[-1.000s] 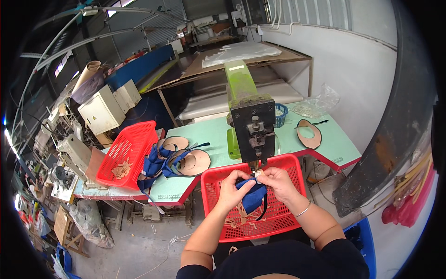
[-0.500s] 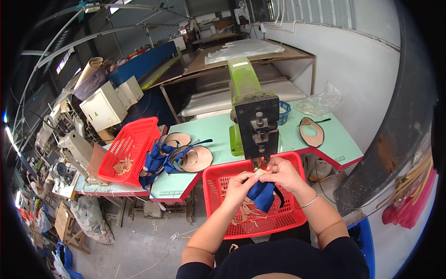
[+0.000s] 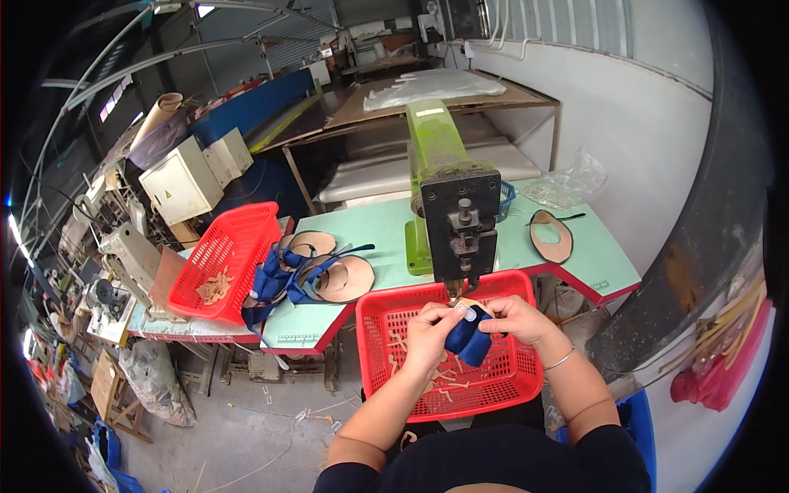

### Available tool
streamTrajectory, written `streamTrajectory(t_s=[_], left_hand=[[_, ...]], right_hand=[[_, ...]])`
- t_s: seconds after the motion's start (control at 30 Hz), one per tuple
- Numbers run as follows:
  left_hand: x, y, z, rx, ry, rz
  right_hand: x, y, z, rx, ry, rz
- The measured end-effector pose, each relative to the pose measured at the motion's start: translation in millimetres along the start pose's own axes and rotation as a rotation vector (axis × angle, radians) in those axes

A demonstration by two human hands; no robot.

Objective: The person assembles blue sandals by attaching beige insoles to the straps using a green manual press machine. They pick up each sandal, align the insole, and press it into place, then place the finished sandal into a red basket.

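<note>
Blue strap piece (image 3: 470, 338) looked like matt cloth w/ a tan leather-like end. Red basket (image 3: 386, 316) was glossy plastic mesh. Press (image 3: 459, 226): dull black metal head, green painted body, slight sheen. Desk (image 3: 374, 226) top was smooth matt pale green; soles (image 3: 345, 278) matt tan.

A clear crumpled plastic bag (image 3: 567, 182) lies on the green table's (image 3: 378, 226) far right corner.

The blue strap piece (image 3: 468, 338) is half buried under both hands, left hand (image 3: 429, 333) and right hand (image 3: 516, 319). The press's tip (image 3: 457, 287) vanishes behind the red basket (image 3: 386, 361) rim. The scraps (image 3: 450, 386) inside are too small to identify.
</note>
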State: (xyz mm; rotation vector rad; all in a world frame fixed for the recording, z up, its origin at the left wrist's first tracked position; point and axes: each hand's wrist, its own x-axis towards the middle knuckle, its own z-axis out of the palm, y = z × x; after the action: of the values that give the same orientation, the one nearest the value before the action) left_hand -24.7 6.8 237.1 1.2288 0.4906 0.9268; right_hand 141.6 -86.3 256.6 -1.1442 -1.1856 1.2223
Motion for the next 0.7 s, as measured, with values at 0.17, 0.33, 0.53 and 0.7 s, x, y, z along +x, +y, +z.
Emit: streamTrajectory(t_s=[0.17, 0.33, 0.53, 0.7], left_hand=[[10.2, 17.6, -7.3, 0.159, -0.053, 0.037], [20.9, 20.8, -16.5, 0.174, -0.152, -0.055], [19.5, 17.3, -18.0, 0.143, -0.132, -0.003], [9.2, 6.3, -9.8, 0.088, -0.064, 0.043]], right_hand=[[4.1, 18.1, 10.0, 0.102, 0.028, -0.033], [5.2, 20.8, 22.3, 0.183, 0.019, -0.049], [5.5, 17.8, 21.7, 0.15, 0.044, -0.018], [0.8, -0.3, 6.3, 0.079, 0.072, -0.02]])
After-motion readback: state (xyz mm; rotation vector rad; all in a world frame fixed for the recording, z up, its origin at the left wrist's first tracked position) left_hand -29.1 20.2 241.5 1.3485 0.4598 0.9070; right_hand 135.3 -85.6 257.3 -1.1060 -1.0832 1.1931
